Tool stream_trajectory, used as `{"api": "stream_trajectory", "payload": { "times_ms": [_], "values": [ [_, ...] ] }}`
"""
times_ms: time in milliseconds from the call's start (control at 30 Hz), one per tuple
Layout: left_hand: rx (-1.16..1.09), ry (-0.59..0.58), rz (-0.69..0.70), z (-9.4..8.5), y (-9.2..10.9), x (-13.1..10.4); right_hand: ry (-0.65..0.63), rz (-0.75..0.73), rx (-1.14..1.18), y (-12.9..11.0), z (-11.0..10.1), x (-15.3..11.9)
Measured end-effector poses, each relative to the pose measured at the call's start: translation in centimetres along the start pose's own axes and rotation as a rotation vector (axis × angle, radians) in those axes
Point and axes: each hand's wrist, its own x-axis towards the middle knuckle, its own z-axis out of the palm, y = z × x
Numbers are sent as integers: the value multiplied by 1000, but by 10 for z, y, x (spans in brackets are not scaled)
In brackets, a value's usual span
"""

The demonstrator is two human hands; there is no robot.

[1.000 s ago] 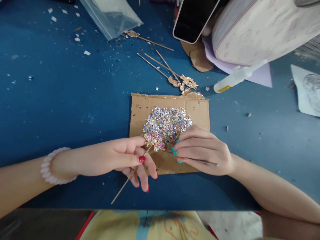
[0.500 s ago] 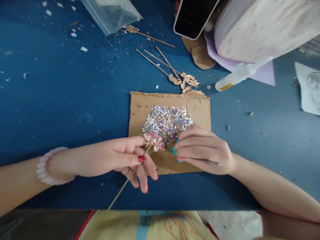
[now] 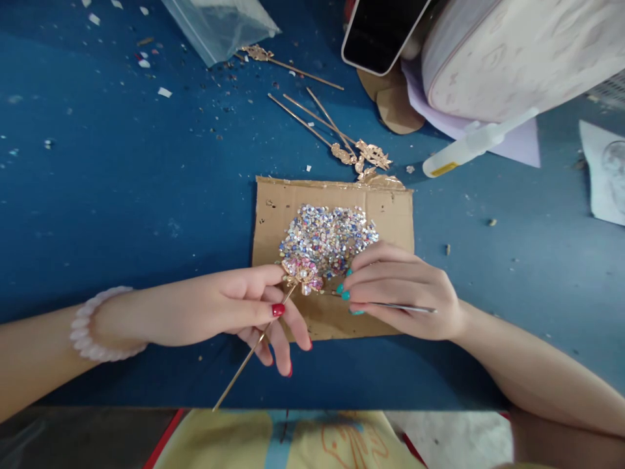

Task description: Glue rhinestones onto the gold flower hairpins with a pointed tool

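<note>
My left hand [image 3: 266,316] pinches a gold hairpin [image 3: 239,371] between thumb and index finger, its other fingers spread below. The hairpin's flower head [image 3: 303,273], set with pink and clear stones, points up and right over the cardboard. Its long stick slants down to the lower left. My right hand [image 3: 400,290] is closed round a thin metal tool [image 3: 410,308], whose tip lies close to the flower's right edge; whether it touches I cannot tell. Just beyond both hands, a pile of small blue, white and silver rhinestones [image 3: 325,234] lies on the cardboard sheet [image 3: 395,208].
Several gold hairpins [image 3: 342,153] lie beyond the cardboard, near a clear plastic bag [image 3: 224,29]. At the back right are a phone [image 3: 383,32], a white pouch [image 3: 517,58] and a glue bottle [image 3: 461,151]. Scraps dot the blue table [image 3: 122,208].
My right hand has shifted slightly to the right with the tool, its tip a little farther from the flower. My left hand keeps its hold on the hairpin, nearly still.
</note>
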Motion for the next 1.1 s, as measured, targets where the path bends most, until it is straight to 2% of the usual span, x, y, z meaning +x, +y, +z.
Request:
{"api": "stream_trajectory", "payload": {
  "times_ms": [333, 733, 1100],
  "values": [
    [9, -4, 15, 1, -2, 1, -45, -21, -13, 0, -1, 2],
    [66, 10, -10, 2, 1, 1, -39, -17, -1, 1, -1, 0],
    [31, 0, -3, 1, 1, 1, -61, -58, -42, 0, -3, 0]
  ]
}}
